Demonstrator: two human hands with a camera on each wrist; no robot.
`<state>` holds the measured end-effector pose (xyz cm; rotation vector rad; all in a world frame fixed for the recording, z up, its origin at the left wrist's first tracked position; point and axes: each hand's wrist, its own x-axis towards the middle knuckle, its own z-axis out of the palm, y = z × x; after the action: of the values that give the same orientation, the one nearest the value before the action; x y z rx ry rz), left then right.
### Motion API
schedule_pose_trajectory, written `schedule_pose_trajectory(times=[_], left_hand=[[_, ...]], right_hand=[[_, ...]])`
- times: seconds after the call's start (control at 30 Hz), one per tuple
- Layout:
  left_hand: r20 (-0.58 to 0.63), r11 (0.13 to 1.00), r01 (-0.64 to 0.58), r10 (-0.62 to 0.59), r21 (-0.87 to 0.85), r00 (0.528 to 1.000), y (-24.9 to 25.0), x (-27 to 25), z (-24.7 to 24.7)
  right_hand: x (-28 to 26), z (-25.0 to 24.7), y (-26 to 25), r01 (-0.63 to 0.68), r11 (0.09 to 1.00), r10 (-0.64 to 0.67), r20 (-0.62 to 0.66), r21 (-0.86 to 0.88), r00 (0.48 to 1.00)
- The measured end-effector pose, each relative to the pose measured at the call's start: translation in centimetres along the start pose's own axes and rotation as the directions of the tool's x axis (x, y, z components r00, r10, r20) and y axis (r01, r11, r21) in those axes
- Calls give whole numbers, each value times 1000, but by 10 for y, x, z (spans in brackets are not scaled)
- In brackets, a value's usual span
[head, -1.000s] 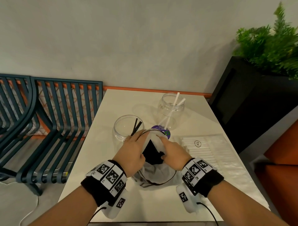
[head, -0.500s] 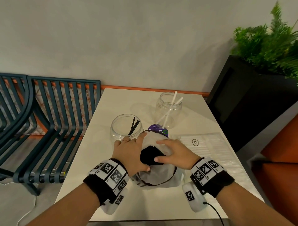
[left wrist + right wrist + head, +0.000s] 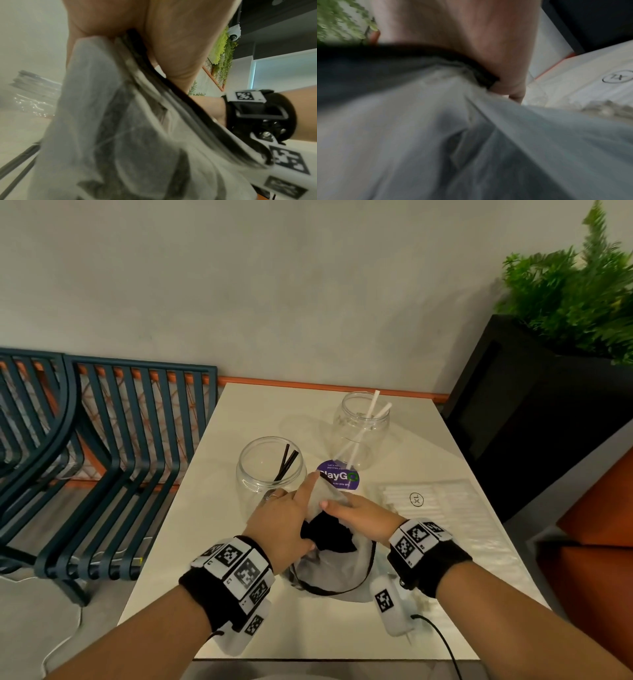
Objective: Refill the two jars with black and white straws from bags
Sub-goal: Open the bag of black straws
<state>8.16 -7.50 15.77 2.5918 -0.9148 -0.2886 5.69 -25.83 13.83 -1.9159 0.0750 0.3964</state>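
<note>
A grey translucent bag of black straws [image 3: 334, 571] stands on the table's near half, held at its mouth by both hands. My left hand [image 3: 289, 523] grips the bag's left edge, index finger stretched along the top flap. My right hand [image 3: 358, 513] pinches the right edge, thumb on top. The left wrist view shows the bag [image 3: 120, 121] pressed against the palm; in the blurred right wrist view, fingers curl over its dark rim [image 3: 471, 65]. A clear jar [image 3: 270, 470] holding two black straws stands just behind my left hand. Farther back stands a clear jar [image 3: 361, 428] with two white straws.
A flat clear bag of white straws [image 3: 442, 508] marked XL lies to the right of my right hand. A purple round sticker [image 3: 339, 479] is on the table [image 3: 212, 542] behind the held bag. Dark slatted chairs [image 3: 102, 457] stand on the left, a black planter [image 3: 534, 412] on the right.
My right hand went flat over the bag's top, then drew back to pinch its right edge. The left hand kept its hold. The dark opening now shows between the hands.
</note>
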Motion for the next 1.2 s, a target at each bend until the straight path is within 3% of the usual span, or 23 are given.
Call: schedule_pose_trajectory(times=[0.13, 0.27, 0.33, 0.43, 0.47, 0.53, 0.63, 0.7, 0.77, 0.9, 1.0, 1.07, 1.1, 1.17, 1.2], left_hand=[[-37, 1000, 11, -11, -11, 999, -2, -1, 6], [-49, 992, 32, -38, -123, 998, -16, -10, 1], [-29, 991, 45, -49, -123, 998, -22, -16, -7], [-114, 996, 69, -75, -49, 991, -28, -20, -25], [-140, 996, 87, -90, -32, 986, -29, -21, -31], [-143, 992, 128, -128, -10, 981, -35, -22, -38], [-94, 984, 176, -175, 2, 980, -41, -22, -39], [-97, 978, 200, -206, -65, 974, -38, -23, -38], [-48, 971, 217, -223, -100, 974, -34, -24, -36], [130, 985, 158, -165, 62, 978, -31, -23, -31], [129, 981, 123, -142, 148, 981, -29, -20, -26], [101, 977, 120, -140, 178, 985, -27, -19, -23], [89, 975, 123, -141, 185, 986, -27, -18, -22], [68, 972, 137, -152, 188, 986, -27, -17, -21], [58, 971, 148, -162, 189, 985, -26, -17, -21]], right_hand=[[8, 12, 7, 23, 991, -7, -122, 130, 993], [10, 12, 6, 138, 968, -75, -285, 209, 956], [8, 14, 0, 196, 930, -91, -323, 311, 942], [8, 15, -7, 255, 871, -113, -334, 420, 936], [8, 14, -7, 260, 889, -133, -329, 377, 935], [8, 9, -4, 237, 963, -193, -288, 126, 938], [12, 2, 7, 207, 967, -243, -285, -150, 927], [14, 1, 11, 196, 970, -234, -316, -147, 920], [14, 2, 11, 178, 983, -180, -303, -37, 936], [13, 4, 25, 137, 990, -135, -303, -14, 943], [10, 7, 38, 88, 988, -125, -317, -128, 940], [6, 10, 39, 121, 916, -260, -336, -382, 905], [2, 10, 36, 187, 842, -390, -333, -506, 858], [-7, 10, 26, 343, 631, -656, -242, -696, 715], [-12, 11, 21, 387, 551, -720, -186, -740, 669]])
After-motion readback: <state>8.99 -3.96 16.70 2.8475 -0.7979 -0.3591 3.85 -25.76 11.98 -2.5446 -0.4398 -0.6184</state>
